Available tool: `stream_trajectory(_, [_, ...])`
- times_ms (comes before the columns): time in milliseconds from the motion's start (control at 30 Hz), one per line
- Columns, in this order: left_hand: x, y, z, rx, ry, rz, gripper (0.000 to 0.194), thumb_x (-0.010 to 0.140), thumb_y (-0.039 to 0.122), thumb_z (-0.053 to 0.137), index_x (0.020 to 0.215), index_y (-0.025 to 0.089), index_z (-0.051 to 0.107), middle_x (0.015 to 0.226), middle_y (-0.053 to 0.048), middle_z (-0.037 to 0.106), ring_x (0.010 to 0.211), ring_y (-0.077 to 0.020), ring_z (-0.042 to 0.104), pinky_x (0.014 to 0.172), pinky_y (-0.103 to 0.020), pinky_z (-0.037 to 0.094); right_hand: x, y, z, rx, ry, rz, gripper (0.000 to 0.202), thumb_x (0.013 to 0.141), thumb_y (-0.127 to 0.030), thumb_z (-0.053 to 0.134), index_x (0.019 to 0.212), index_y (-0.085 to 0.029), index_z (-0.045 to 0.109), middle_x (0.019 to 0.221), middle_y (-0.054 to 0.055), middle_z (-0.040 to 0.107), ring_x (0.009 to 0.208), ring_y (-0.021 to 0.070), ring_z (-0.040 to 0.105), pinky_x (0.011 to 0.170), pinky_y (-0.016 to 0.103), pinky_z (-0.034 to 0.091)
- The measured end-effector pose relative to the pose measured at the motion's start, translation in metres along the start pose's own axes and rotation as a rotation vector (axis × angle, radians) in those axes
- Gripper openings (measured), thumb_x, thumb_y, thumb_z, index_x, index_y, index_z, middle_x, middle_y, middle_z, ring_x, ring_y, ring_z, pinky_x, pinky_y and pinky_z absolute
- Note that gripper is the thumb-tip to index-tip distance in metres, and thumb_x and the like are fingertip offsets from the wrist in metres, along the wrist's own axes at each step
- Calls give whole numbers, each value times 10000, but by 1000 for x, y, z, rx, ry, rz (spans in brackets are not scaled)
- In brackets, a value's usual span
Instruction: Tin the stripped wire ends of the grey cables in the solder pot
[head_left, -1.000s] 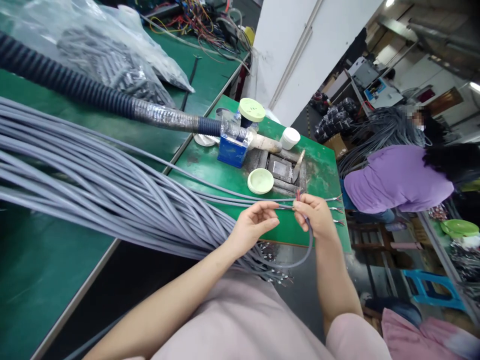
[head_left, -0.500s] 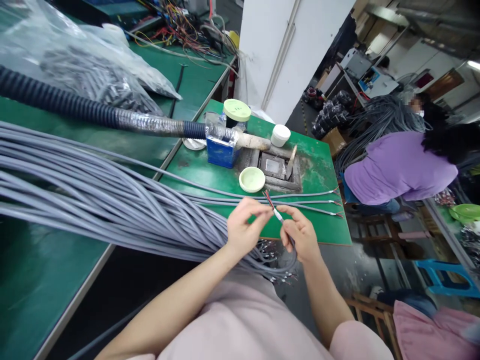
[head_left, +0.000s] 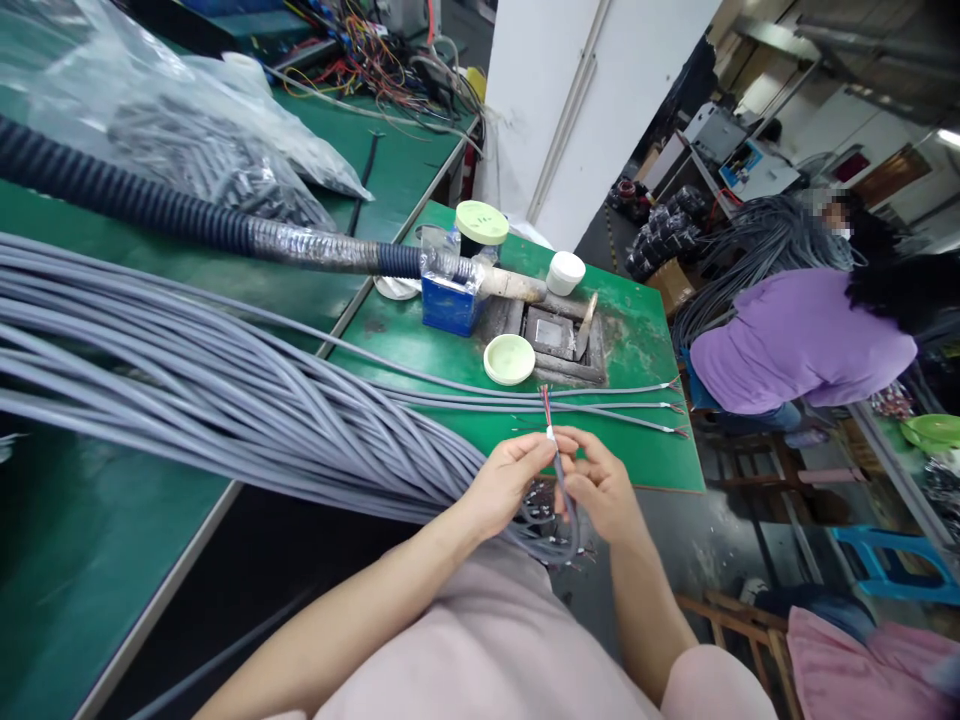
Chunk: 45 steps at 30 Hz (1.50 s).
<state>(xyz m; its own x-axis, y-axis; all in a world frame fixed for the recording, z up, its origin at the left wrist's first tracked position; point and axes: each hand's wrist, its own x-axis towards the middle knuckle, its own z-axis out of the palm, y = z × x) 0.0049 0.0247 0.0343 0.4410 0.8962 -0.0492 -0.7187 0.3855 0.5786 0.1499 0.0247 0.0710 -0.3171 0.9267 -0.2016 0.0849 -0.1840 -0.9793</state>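
A grey cable [head_left: 560, 478] stands nearly upright between my hands, its stripped end showing thin red and dark wires [head_left: 547, 402] above a white band [head_left: 550, 433]. My left hand [head_left: 514, 480] pinches it just under that band. Around the same stretch, from the other side, curl the fingers of my right hand [head_left: 602, 483], thumb close to the cable. Below, the cable bends back in a loop. Under my left forearm runs a thick bundle of grey cables [head_left: 300, 410]. Three cables with stripped ends [head_left: 667, 405] lie across the green table beyond my hands.
On the green table [head_left: 637, 345] are a square solder pot [head_left: 553, 335] with a scraper [head_left: 587, 325], a pale green dish [head_left: 510, 360], a white tub [head_left: 565, 272] and a blue box [head_left: 448, 305]. A black hose [head_left: 187, 215] crosses the left. A person in purple [head_left: 787, 340] sits at right.
The held cable end has turned more upright. My left hand has moved from the wire end down to the cable below the white band, while my right hand stays beside it.
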Motion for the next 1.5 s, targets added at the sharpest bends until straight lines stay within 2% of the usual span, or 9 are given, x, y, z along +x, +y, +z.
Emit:
stream_trajectory(200, [-15, -5, -11, 205, -141, -94, 333, 810, 453, 656, 877, 139, 743, 692, -61, 685, 676, -148, 598, 729, -280, 440, 18, -15, -27, -122, -73, -28, 307, 796, -359, 629, 1009, -150, 701, 443, -78, 477, 369, 48, 360, 378, 163, 309])
stream_trajectory(333, [-20, -11, -14, 226, -164, -108, 332, 810, 458, 653, 873, 146, 749, 678, -58, 684, 689, -153, 595, 759, -291, 428, 26, -18, -13, -66, -95, 29, 235, 745, -371, 689, 786, -142, 721, 421, -64, 494, 333, 42, 363, 343, 160, 277])
stream_trajectory(500, [-26, -7, -16, 311, -197, -124, 299, 801, 439, 665, 864, 159, 748, 694, -53, 683, 655, -141, 579, 694, -267, 427, 28, -14, 5, 40, -42, 8, 340, 725, -467, 700, 618, -145, 674, 358, -55, 469, 278, 40, 316, 303, 170, 205])
stream_trajectory(633, [-27, 3, -15, 484, -146, -32, 282, 831, 407, 632, 834, 145, 737, 707, -58, 672, 683, -148, 575, 682, -258, 437, 38, -3, 13, 166, -1, 11, 389, 743, -475, 678, 535, -152, 614, 310, -71, 393, 273, 34, 253, 326, 182, 166])
stream_trajectory(867, [-30, 7, -20, 533, -86, -13, 238, 825, 372, 642, 856, 154, 732, 734, -56, 682, 685, -152, 601, 665, -246, 459, 69, 7, -8, 364, 216, -108, 365, 737, -449, 691, 553, -183, 522, 331, -122, 262, 300, 31, 196, 365, 185, 211])
stream_trajectory(1033, [-28, 2, -22, 586, -65, 42, 244, 842, 372, 618, 825, 162, 742, 762, -63, 680, 710, -162, 590, 679, -255, 458, 45, -1, -11, -40, -52, -39, 303, 777, -448, 646, 706, -155, 678, 421, -55, 490, 350, 59, 367, 374, 193, 262])
stream_trajectory(1100, [-25, 1, -20, 663, -102, 97, 258, 858, 364, 595, 786, 164, 743, 781, -66, 673, 744, -172, 584, 706, -265, 457, 39, -3, -3, -143, -72, -27, 301, 783, -419, 647, 659, -148, 686, 425, -49, 486, 369, 58, 373, 381, 194, 257])
stream_trajectory(1300, [-25, 3, -20, 808, -82, 158, 253, 882, 339, 564, 842, 173, 749, 776, -64, 674, 732, -164, 581, 703, -263, 465, 59, 7, -2, 169, 154, -39, 381, 786, -425, 637, 510, -167, 583, 332, -93, 309, 322, 43, 233, 373, 199, 188])
stream_trajectory(1500, [-27, 1, -24, 707, -71, 77, 295, 886, 382, 549, 879, 172, 756, 778, -70, 685, 651, -133, 552, 618, -232, 462, 50, 14, -12, 77, -27, -20, 280, 704, -437, 714, 719, -158, 722, 516, -17, 582, 435, 80, 443, 435, 206, 341])
